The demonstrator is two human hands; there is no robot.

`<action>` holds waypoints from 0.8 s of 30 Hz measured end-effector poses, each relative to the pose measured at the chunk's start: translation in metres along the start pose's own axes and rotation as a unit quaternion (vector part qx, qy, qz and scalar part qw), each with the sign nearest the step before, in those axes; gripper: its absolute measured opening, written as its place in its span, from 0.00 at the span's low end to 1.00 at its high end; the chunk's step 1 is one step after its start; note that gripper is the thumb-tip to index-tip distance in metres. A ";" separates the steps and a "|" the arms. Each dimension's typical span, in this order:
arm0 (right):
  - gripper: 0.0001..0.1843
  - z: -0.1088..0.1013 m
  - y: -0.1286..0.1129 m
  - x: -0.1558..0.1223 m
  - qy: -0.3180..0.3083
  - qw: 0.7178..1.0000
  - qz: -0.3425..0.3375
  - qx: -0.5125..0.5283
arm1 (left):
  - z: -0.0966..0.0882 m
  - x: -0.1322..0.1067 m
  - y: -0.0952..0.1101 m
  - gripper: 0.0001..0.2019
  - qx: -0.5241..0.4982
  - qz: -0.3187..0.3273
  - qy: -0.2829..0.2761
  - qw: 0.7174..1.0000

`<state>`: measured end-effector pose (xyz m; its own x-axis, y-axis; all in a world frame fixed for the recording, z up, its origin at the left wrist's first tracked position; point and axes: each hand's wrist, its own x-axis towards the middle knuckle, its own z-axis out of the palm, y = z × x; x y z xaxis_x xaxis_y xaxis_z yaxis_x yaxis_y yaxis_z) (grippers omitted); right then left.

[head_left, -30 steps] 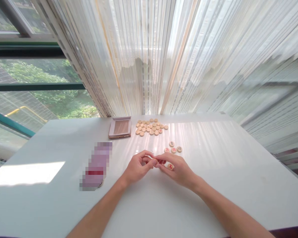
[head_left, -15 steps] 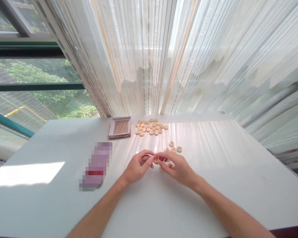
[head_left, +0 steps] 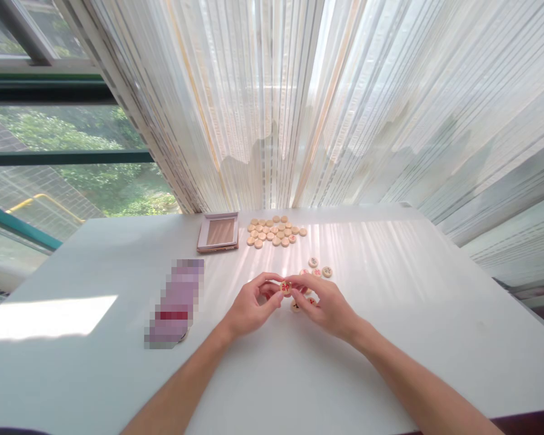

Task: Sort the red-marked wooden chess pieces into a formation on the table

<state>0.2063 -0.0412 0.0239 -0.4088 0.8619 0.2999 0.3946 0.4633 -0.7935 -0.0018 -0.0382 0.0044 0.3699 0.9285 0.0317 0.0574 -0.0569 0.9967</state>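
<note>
White table [head_left: 390,338], one, with a sunlit patch [head_left: 49,317] at its left edge. Shallow wooden box [head_left: 218,232], open and lying flat at the far edge. Loose cluster of pale round discs [head_left: 275,232] just right of the box. Blurred purple item [head_left: 176,302] on the left half. Sheer striped curtain [head_left: 344,103] behind the table. Window [head_left: 63,139] at left, showing green trees.

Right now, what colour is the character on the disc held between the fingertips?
Red, on the pale wooden disc, seen in the head view.
</note>
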 end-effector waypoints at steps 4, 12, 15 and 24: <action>0.11 -0.001 -0.002 0.001 0.011 1.000 0.019 0.008 | 0.003 -0.001 0.003 0.14 0.019 0.016 -0.001 1.000; 0.05 -0.001 -0.003 0.002 0.003 0.999 0.043 0.019 | 0.005 0.000 0.002 0.14 0.059 0.030 0.007 0.998; 0.04 -0.001 -0.003 0.002 0.006 0.998 0.051 0.020 | 0.005 0.000 0.002 0.14 0.074 0.036 0.003 0.997; 0.09 0.001 -0.001 0.002 0.021 0.998 0.061 0.009 | 0.007 -0.002 0.006 0.12 0.101 0.047 -0.014 0.994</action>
<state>0.2041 -0.0402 0.0246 -0.3235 0.9195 0.2232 0.4244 0.3518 -0.8344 0.0042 -0.0426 0.0098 0.4072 0.9055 0.1197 0.2055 -0.2185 0.9539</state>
